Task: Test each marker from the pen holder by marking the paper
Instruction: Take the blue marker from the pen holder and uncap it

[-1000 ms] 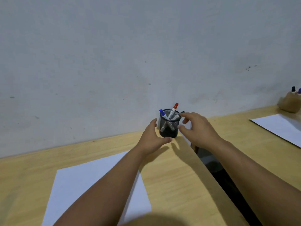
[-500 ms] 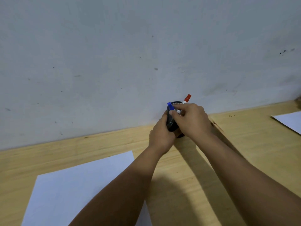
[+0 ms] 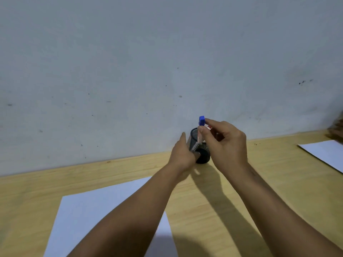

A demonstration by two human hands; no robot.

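Note:
A black mesh pen holder (image 3: 203,158) stands on the wooden table against the wall. My left hand (image 3: 182,154) grips its left side. My right hand (image 3: 225,143) pinches a white marker with a blue cap (image 3: 201,121) by its upper end; the marker is partly lifted, its lower end still inside the holder. A red-capped marker (image 3: 209,127) peeks out behind my right fingers. A white sheet of paper (image 3: 96,212) lies in front, partly under my left forearm.
The grey wall rises directly behind the holder. A second white sheet (image 3: 326,153) lies on the table at the right, beside a brown blurred object (image 3: 336,129) at the frame's edge. The table (image 3: 27,191) is light wood.
My right hand closed on the blue-capped marker and has raised it partway out of the holder. My left hand keeps hold of the holder. The camera view has shifted slightly.

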